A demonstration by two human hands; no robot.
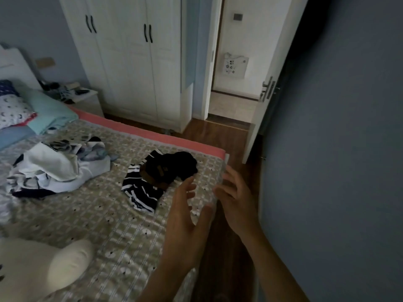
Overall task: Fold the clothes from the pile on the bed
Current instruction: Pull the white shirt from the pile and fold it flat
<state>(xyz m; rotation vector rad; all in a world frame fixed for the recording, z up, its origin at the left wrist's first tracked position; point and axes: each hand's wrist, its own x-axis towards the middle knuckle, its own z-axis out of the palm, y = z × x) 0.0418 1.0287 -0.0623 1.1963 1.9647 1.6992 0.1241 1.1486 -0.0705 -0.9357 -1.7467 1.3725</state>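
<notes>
A pile of crumpled white, pale blue and navy clothes (57, 168) lies on the bed (104, 216) at the left. Nearer the bed's right edge sits a small heap: a black garment (174, 165) with a brown patch on top of a navy-and-white striped piece (139, 192). My left hand (185, 216) hovers over the bed's right edge with fingers spread, just below and right of the black garment, holding nothing. Opposite it, past the bed's edge and above the floor, my right hand (234, 200) faces it palm to palm, with fingers relaxed and empty.
A cream pillow (41, 267) lies at the bed's near left corner; more pillows and a folded teal blanket (50, 110) lie at the head. A white wardrobe (135, 62), an open door (268, 88) and the wooden floor (226, 247) are beyond and right of the bed.
</notes>
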